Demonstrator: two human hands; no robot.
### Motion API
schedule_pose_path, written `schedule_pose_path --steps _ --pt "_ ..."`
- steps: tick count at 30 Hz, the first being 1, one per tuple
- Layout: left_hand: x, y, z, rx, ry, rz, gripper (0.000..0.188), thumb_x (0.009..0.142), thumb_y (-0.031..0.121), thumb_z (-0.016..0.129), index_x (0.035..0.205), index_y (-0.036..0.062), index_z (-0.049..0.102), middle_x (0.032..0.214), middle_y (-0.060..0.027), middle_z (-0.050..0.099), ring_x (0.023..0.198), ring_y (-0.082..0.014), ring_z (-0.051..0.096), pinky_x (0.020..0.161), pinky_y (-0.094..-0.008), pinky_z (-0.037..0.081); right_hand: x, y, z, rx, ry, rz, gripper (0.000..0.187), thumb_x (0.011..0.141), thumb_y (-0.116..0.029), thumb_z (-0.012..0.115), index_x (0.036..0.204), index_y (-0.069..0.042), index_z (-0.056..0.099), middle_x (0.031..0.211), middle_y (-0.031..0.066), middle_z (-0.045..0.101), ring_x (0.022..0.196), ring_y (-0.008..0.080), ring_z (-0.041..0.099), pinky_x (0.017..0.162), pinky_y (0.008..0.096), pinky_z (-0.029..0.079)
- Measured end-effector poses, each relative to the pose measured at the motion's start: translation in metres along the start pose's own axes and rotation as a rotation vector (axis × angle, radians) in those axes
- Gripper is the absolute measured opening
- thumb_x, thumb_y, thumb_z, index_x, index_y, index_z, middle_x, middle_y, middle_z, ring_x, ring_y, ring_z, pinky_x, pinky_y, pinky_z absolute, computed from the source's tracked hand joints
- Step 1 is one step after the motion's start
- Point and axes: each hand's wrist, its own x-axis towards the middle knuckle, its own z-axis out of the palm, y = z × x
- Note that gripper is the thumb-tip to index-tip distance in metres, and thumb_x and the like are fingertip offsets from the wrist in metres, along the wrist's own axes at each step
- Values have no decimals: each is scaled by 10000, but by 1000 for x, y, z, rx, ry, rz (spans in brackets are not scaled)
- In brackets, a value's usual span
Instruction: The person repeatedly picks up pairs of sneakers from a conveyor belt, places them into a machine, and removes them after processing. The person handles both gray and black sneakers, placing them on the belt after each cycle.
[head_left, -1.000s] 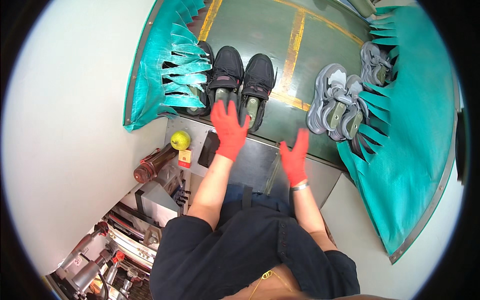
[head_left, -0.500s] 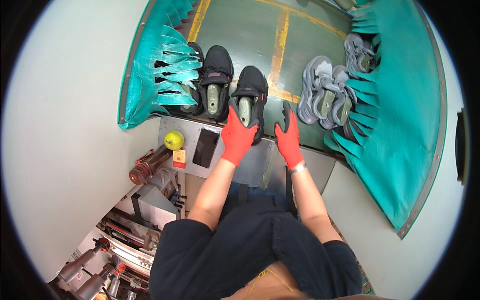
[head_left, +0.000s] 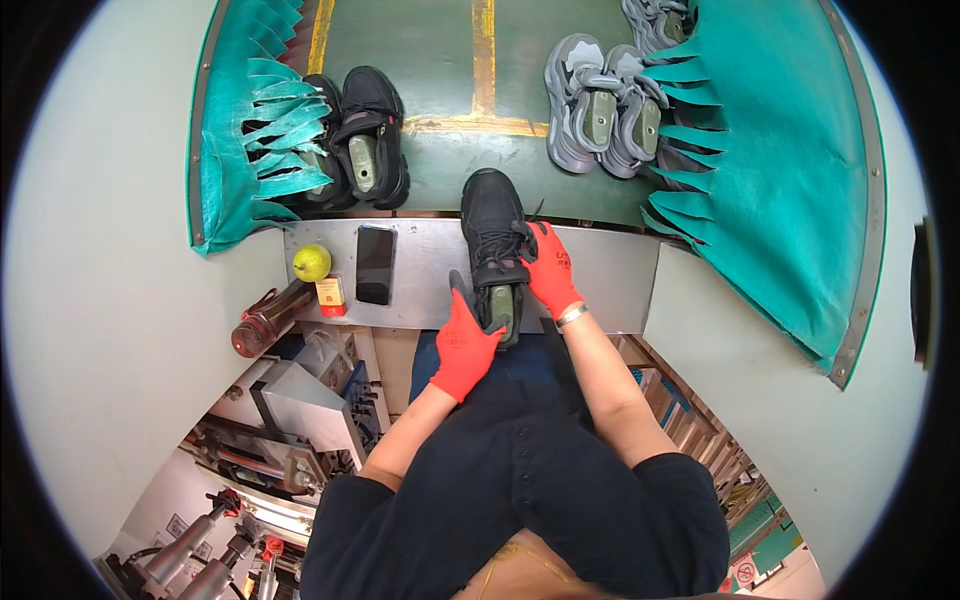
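A black lace-up shoe (head_left: 490,205) lies toe-away across the metal ledge in front of me, its heel near my body. Inside its opening sits a green shoe last (head_left: 502,308). My left hand (head_left: 466,348), in a red glove with dark fingertips, holds the heel end, thumb against the last and forefinger along the left side. On the shoe's right side my right hand (head_left: 550,268), gloved the same way, grips near the laces. Its fingertips are partly hidden against the upper. A lace end sticks up beside them.
Black shoes (head_left: 370,125) stand at left on the green belt (head_left: 440,160), grey shoes (head_left: 577,105) at right. Torn teal curtains (head_left: 760,150) hang on both sides. On the metal ledge (head_left: 420,260) are a phone (head_left: 375,265), a yellow-green fruit (head_left: 312,263), a small box (head_left: 331,297) and a bottle (head_left: 268,322).
The black shoe has come off the belt toward me onto the ledge, with my left hand at its heel. My right hand, apart from it before, now grips its side. The view has shifted.
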Motion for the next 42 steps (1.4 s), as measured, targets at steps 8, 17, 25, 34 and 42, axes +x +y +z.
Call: schedule_pose_path --steps 8,17,25,34,42 --pt "75 8 -13 10 258 445 472 850 191 786 1295 88 666 1362 -182 631 1186 -429 620 991 -477 515 -5 9 0 47 184 118 285 838 -109 719 1104 -65 626 1100 162 649 1036 417 645 881 467 521" --pt "107 -7 -4 -522 197 237 221 882 79 715 1095 21 729 1035 -131 741 971 -318 712 900 -375 543 -66 -62 -2 -70 218 -64 356 816 -122 770 1122 -49 603 1075 177 648 982 426 647 833 492 533" --pt "120 -26 -35 -553 -175 404 260 951 128 687 1148 -38 719 1135 -123 672 1064 -231 649 958 -340 502 -87 -116 54 -784 51 -145 287 919 -121 599 1194 -48 643 1188 155 636 897 294 635 771 435 514" --pt "89 -18 -18 -382 -40 465 441 853 161 814 1272 69 713 1323 -174 583 1264 -371 567 1079 -429 477 -136 -113 14 -472 -64 -522 515 842 -185 762 1321 -62 616 1303 163 607 1177 352 590 976 498 491" --pt "-8 -44 -2 -508 252 292 533 956 277 722 1428 59 607 1509 -225 531 1421 -380 496 1186 -460 408 -103 -69 37 -248 148 -191 1001 757 -250 869 1589 -82 339 1597 347 291 1462 530 334 1233 551 289"
